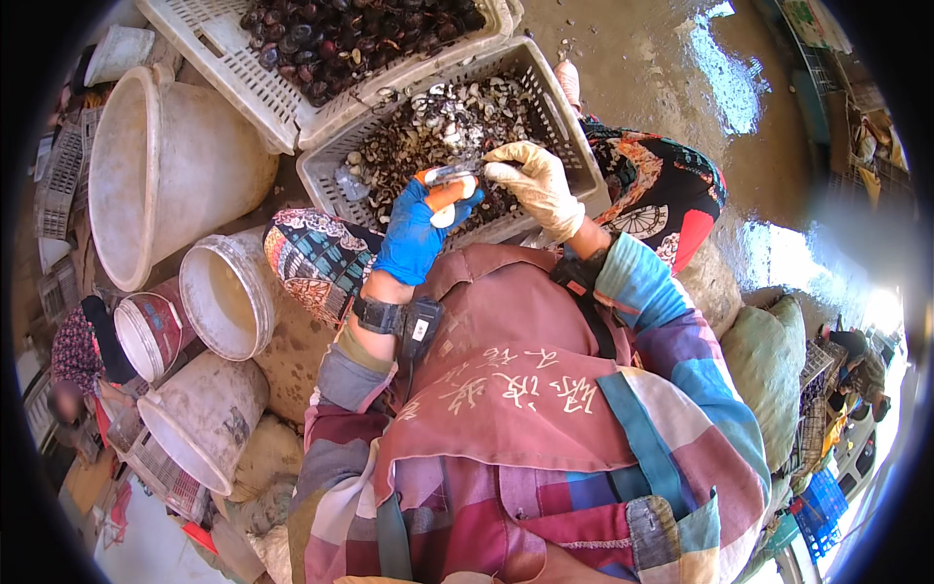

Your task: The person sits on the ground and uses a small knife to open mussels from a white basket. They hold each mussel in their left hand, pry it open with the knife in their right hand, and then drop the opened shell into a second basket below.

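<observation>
My left hand (pixel 423 230), in a blue glove with orange and white finger covers, grips a narrow shiny object (pixel 449 173), possibly a small blade. My right hand (pixel 540 186) wears a cream glove. Its fingertips are pinched at a small dark piece (pixel 480 167) against the shiny object's end; blur hides exactly what it is. Both hands hang over the near side of a grey slotted plastic crate (pixel 321 164). Inside lie many small shell pieces (pixel 408 135) and whitish bits (pixel 456 120). A clear plastic scrap (pixel 352 184) rests at the crate's left end.
Beyond stands a second pale crate (pixel 281 117) heaped with dark rounded shells (pixel 314 51). A large white tub (pixel 190 153) and several buckets (pixel 226 296) crowd the left. Stuffed sacks (pixel 762 379) lie at right beside wet floor (pixel 657 80). Another person (pixel 80 358) sits far left.
</observation>
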Demonstrator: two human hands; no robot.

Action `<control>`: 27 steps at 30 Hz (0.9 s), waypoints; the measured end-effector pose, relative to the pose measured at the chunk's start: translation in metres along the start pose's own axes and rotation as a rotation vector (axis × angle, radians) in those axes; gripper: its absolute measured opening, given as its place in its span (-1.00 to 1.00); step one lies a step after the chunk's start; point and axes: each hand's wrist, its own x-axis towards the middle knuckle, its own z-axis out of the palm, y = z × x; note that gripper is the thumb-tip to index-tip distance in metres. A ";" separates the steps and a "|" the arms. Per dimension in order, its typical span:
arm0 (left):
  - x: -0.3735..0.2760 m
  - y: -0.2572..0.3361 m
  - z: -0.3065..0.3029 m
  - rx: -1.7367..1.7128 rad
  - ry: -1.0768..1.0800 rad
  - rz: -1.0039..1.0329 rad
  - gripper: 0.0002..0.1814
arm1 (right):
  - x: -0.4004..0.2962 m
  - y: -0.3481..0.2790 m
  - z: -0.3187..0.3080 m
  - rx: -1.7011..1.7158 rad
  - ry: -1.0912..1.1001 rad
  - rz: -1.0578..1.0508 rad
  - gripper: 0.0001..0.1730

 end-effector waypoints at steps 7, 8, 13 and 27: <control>0.009 -0.013 -0.030 -0.128 -0.254 -0.006 -0.58 | -0.002 -0.017 0.002 -0.138 -0.067 -0.112 -0.84; 0.001 -0.019 -0.027 -0.071 -0.120 -0.042 -0.55 | -0.003 -0.009 0.002 -0.265 -0.156 -0.172 -0.85; 0.003 -0.006 -0.014 -0.147 -0.043 -0.041 -0.64 | 0.009 0.024 -0.026 -0.097 0.043 0.096 -0.80; 0.007 -0.018 -0.032 -0.239 -0.209 -0.116 -0.57 | 0.006 0.026 -0.014 -0.216 0.008 0.019 -0.80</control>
